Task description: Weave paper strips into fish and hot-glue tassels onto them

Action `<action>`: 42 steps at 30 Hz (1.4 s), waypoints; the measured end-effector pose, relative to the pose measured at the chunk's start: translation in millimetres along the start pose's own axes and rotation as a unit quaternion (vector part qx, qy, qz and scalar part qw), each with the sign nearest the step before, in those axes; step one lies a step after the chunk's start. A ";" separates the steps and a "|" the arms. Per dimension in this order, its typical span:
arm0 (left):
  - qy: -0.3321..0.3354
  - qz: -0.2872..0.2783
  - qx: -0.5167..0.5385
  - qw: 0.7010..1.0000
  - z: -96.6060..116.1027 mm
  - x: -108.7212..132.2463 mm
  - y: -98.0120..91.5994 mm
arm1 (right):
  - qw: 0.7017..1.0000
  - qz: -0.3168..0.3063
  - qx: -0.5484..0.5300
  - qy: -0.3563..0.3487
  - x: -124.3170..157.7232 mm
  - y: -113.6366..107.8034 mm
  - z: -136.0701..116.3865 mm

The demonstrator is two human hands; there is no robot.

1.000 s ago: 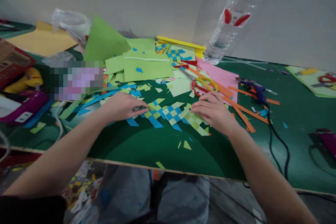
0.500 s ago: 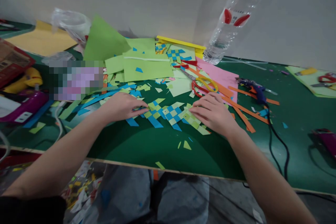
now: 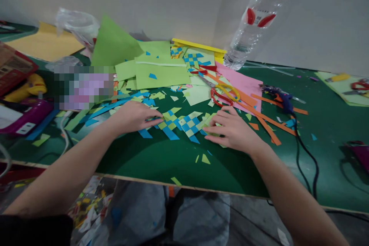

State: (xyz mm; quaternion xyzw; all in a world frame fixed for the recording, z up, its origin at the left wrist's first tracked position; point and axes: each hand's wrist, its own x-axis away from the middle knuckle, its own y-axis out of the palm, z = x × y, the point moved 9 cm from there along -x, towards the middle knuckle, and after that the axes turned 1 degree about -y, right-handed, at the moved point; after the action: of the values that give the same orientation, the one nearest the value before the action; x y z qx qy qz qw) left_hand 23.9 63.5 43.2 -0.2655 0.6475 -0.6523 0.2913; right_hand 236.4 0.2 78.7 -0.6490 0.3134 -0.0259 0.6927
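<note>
Back from table edge [image 3: 184, 186], paper weave [image 3: 186, 123]

We are looking at a paper-craft workshop. A bench [image 3: 161, 163] topped in dark green runs along a plain white wall [image 3: 173, 0]. Toward its far edge lie loose sheets of green paper [image 3: 161, 75] and a pink sheet [image 3: 245, 82], with red-and-yellow scissors [image 3: 225, 94] beside them. Orange paper strips [image 3: 269, 125] and a blue glue gun [image 3: 281, 98] with a black cord lie toward the right end, and a second pair of scissors [image 3: 359, 84] sits at the far right corner. Woven blue-and-green paper squares [image 3: 190, 123] lie nearer the front edge among snippets. More paper scraps [image 3: 86, 203] litter the floor below the front edge.
</note>
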 end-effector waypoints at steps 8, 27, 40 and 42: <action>-0.015 -0.017 -0.001 1.000 -3.0 -0.7 3.3 | 1.000 -0.006 0.004 0.001 -1.1 1.0 1.5; 0.006 0.008 -0.018 1.000 -0.9 -0.2 0.9 | 0.999 -0.031 -0.004 0.022 0.5 9.4 5.7; -0.001 -0.002 -0.010 1.000 -0.9 0.0 1.2 | 0.999 -0.018 -0.029 0.033 0.2 7.7 6.7; -0.002 -0.006 -0.013 1.000 -1.0 0.1 1.9 | 0.998 -0.029 -0.031 0.037 0.2 10.2 7.4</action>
State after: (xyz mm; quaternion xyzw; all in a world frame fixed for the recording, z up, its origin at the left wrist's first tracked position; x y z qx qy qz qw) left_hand 23.2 64.1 41.3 -0.2744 0.6537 -0.6450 0.2852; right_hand 236.2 8.2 68.9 -0.6774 0.3209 -0.0605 0.6591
